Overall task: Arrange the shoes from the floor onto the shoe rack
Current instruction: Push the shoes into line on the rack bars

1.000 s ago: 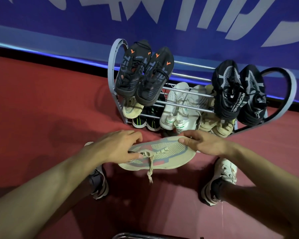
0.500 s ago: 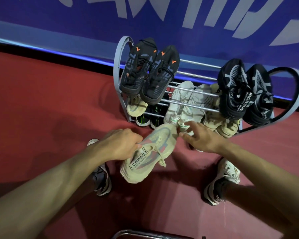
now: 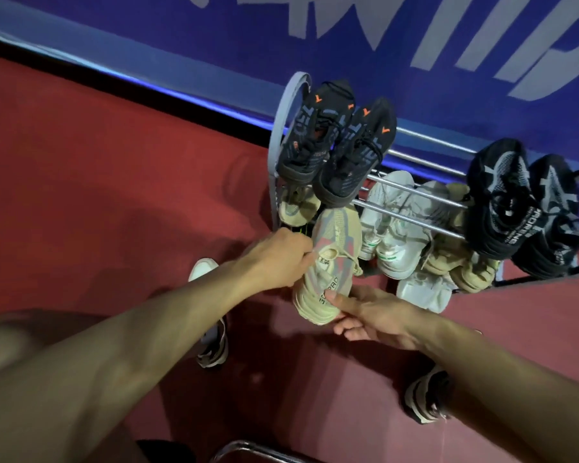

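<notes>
Once turned toe-first, beige shoe [image 3: 328, 262] rackward.

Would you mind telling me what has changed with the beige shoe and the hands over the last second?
The beige shoe swung from lying sideways to pointing toe-first into the rack, beside its twin. The left hand kept its grip near the laces; the right hand moved from the toe to the heel. The other shoes on the rack stayed put.

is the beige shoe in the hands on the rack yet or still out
Still out, mostly: the beige shoe points toe-first under the rack, heel held by the right hand, left hand gripping its side.
</notes>
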